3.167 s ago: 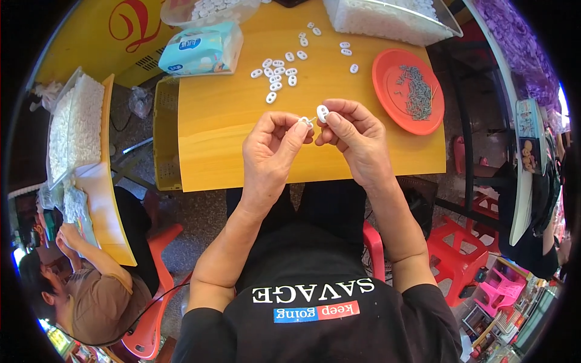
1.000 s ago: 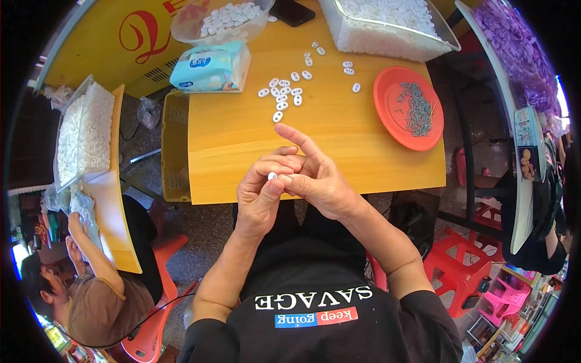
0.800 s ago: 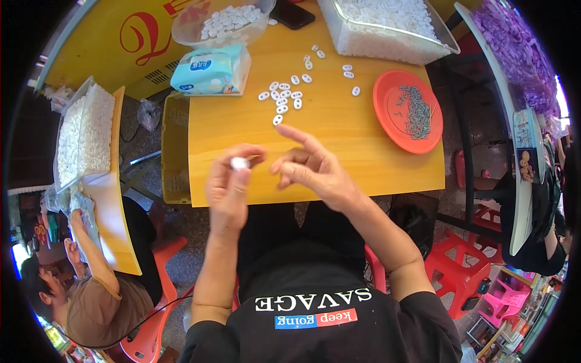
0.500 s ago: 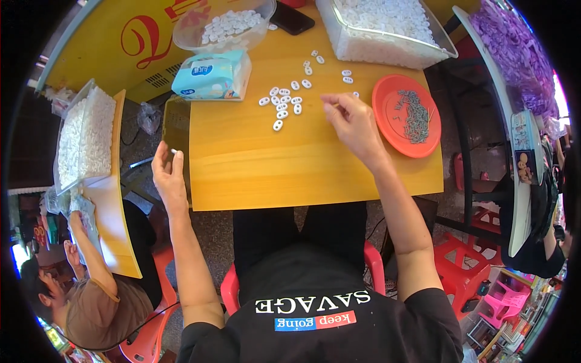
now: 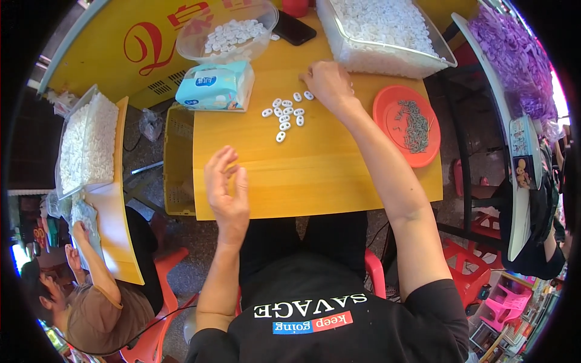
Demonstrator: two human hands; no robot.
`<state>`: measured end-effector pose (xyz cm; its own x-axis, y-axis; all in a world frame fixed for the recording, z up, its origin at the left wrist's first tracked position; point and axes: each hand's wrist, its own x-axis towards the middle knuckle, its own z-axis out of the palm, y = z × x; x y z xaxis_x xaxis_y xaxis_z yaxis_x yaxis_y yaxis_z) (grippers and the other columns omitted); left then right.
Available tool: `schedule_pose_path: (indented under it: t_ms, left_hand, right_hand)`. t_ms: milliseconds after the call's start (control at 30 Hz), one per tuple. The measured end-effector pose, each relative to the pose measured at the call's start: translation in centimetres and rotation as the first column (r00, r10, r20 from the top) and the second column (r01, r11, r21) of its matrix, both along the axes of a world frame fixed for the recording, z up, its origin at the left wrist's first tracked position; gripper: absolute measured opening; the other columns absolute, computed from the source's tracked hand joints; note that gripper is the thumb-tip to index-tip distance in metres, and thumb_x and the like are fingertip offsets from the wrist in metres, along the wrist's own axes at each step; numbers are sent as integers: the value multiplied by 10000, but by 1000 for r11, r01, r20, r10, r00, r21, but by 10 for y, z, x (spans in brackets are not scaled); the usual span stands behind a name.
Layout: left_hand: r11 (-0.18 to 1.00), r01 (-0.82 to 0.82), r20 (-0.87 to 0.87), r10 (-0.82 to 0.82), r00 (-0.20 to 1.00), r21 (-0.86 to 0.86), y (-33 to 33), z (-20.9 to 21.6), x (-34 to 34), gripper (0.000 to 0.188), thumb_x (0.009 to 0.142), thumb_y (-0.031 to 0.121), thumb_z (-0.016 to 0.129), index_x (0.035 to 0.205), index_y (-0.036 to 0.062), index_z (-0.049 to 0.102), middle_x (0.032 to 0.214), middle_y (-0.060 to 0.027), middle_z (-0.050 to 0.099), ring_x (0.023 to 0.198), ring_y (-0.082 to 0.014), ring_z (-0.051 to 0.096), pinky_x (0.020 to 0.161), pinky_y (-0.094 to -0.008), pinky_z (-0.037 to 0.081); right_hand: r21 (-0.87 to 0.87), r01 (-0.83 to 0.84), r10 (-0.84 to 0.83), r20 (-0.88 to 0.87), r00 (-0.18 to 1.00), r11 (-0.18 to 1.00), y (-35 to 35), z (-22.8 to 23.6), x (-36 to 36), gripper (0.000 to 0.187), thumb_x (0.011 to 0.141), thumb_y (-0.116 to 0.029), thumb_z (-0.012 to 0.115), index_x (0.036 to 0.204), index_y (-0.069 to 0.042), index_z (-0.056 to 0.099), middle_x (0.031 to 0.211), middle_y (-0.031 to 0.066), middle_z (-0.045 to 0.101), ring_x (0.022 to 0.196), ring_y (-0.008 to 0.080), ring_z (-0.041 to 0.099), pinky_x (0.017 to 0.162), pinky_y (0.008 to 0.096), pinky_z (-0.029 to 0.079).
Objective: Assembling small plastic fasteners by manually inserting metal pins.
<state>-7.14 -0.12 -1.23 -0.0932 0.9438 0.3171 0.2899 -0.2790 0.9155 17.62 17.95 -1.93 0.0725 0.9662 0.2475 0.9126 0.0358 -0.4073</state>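
My left hand (image 5: pixel 227 190) hovers over the table's near left part, palm turned inward, fingers apart and nothing visible in it. My right hand (image 5: pixel 330 85) reaches to the far middle of the table, in front of the clear bin. Its fingers are bent down together at the tabletop; whatever they hold is hidden. A loose group of small white oval plastic pieces (image 5: pixel 284 118), each with two dark holes, lies left of my right hand. Another such piece (image 5: pixel 308 95) lies right beside its wrist.
A red plate (image 5: pixel 380 103) holds small grey metal pins. A clear bin (image 5: pixel 393 63) and a round clear tub (image 5: pixel 190 48) hold white pieces. A tissue pack (image 5: pixel 212 88) and black phone (image 5: pixel 295 27) lie on the table (image 5: pixel 290 187). A yellow crate (image 5: pixel 178 157) stands left; another person (image 5: pixel 103 308) sits beyond.
My left hand has moved from beyond the table's left edge inward over the table; the small white piece at its fingertips is no longer visible. My right hand has moved farther away and left.
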Motion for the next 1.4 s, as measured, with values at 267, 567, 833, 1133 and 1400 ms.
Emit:
schedule_pose_path:
  t_ms: [267,567,833,1133,1400]
  left_hand:
    - [988,153,8,-153,988,23,-3,6,28,291,918,-34,573,1208,-6,576,1263,-142,527,1054,-211,602,867,-306,519]
    - [964,264,43,-264,963,15,9,7,51,240,898,-64,589,1129,-7,622,1090,-125,622,961,-197,625,803,-297,519]
    - [853,360,-339,-234,911,378,26,12,74,270,811,-94,665,1063,2,644,1019,-135,638,889,-297,630,759,-349,522]
    - [935,329,-188,-302,935,134,2,10,83,134,848,-57,669,967,-5,637,933,-121,633,794,-224,630,709,-305,504]
    - [805,502,411,-361,837,-316,-9,7,94,79,955,63,616,1004,2,614,888,3,623,794,-59,587,732,-207,483]
  right_hand:
    - [-182,-115,163,275,947,976,-3,12,-5,169,806,-93,610,892,-7,727,896,206,708,851,355,702,716,432,567]
    - [-147,-218,-25,-877,480,965,-68,14,13,224,863,-135,706,1058,-28,686,842,29,677,688,97,604,608,238,489]
    - [-285,-374,-298,-954,23,883,-160,26,-3,222,892,-135,706,1084,-35,660,817,-18,628,681,45,562,583,195,470]
    - [-228,-355,-247,-969,-10,907,-194,18,3,234,936,-176,657,1095,-4,649,879,1,653,740,64,596,647,218,501]
    - [-24,-256,99,-884,457,966,-209,17,18,167,909,-95,667,1020,29,667,873,59,680,737,92,617,653,239,505]
